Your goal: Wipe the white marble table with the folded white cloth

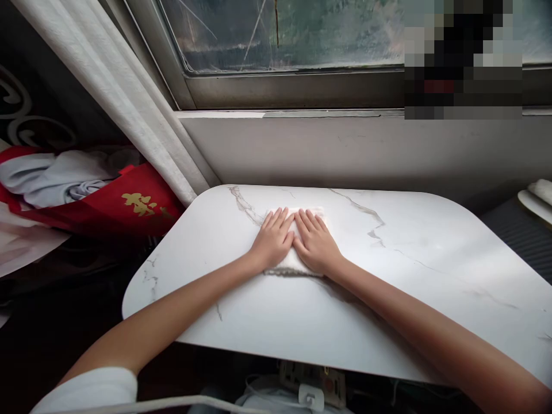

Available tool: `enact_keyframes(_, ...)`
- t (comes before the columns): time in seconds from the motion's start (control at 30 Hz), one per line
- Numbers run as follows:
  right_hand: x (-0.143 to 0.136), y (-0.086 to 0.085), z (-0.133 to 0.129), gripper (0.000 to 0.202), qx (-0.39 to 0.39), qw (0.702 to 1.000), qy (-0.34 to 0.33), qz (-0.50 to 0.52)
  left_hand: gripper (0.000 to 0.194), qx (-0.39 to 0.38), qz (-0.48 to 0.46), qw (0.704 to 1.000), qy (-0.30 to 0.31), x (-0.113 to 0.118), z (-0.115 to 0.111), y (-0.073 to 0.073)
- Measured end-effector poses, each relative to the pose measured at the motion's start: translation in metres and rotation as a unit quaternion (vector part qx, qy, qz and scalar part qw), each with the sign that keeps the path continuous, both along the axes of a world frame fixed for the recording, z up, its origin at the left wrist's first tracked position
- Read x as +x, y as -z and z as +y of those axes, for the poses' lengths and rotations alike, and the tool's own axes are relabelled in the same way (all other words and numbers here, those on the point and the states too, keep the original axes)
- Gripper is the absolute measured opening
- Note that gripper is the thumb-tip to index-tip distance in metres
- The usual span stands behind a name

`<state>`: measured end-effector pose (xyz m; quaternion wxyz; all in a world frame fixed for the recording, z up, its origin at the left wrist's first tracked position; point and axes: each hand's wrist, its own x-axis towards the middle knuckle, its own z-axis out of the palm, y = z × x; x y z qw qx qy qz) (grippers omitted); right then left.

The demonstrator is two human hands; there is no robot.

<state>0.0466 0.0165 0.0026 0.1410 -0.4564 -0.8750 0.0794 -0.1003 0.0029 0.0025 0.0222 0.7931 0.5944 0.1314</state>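
A folded white cloth lies flat on a white marble-patterned tabletop. Pressed palm-down on its left part is my left hand, fingers stretched out and pointing away from me. My right hand rests the same way on the right part, fingers extended. The thumbs and inner fingers of both hands nearly meet at the cloth's middle. Much of the cloth is hidden beneath the hands; its far edge and near edge show.
A wall and window frame stand behind the table. Left are a pale curtain and a red bag holding light cloth. A white plug and cables sit below the near edge. A dark ribbed surface is at right.
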Motion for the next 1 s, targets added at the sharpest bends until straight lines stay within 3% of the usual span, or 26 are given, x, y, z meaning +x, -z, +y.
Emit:
enact_keyframes(0.13,-0.023,0.002,0.061,0.059,0.034,0.998,0.054,-0.014,0.047,0.006,0.000,1.000,-0.012,-0.016,0.069,0.003)
enact_keyframes(0.23,-0.032,0.003,0.099,0.059,0.040,0.998,0.052,-0.024,0.048,0.008,0.003,1.000,-0.025,-0.024,0.107,0.005)
enact_keyframes(0.33,-0.036,0.005,0.126,0.058,0.048,0.998,0.039,-0.026,0.047,0.010,0.003,0.999,-0.031,-0.028,0.131,0.006)
enact_keyframes(0.47,-0.039,0.007,0.138,0.056,0.063,0.997,0.046,-0.028,0.047,0.009,0.004,1.000,-0.025,-0.030,0.144,0.006)
enact_keyframes(0.63,-0.038,0.006,0.128,0.056,0.065,0.996,0.047,-0.031,0.048,0.011,0.015,1.000,-0.016,-0.029,0.136,0.006)
enact_keyframes(0.77,-0.038,0.003,0.106,0.056,0.049,0.997,0.056,-0.034,0.048,0.012,0.018,1.000,-0.008,-0.030,0.116,0.005)
enact_keyframes(0.87,-0.040,0.001,0.074,0.057,0.035,0.997,0.068,-0.027,0.048,0.014,0.012,1.000,0.012,-0.033,0.087,0.004)
enact_keyframes(1.0,-0.040,0.001,0.010,0.059,0.019,0.998,0.062,-0.008,0.048,0.018,-0.001,0.999,0.043,-0.038,0.025,0.003)
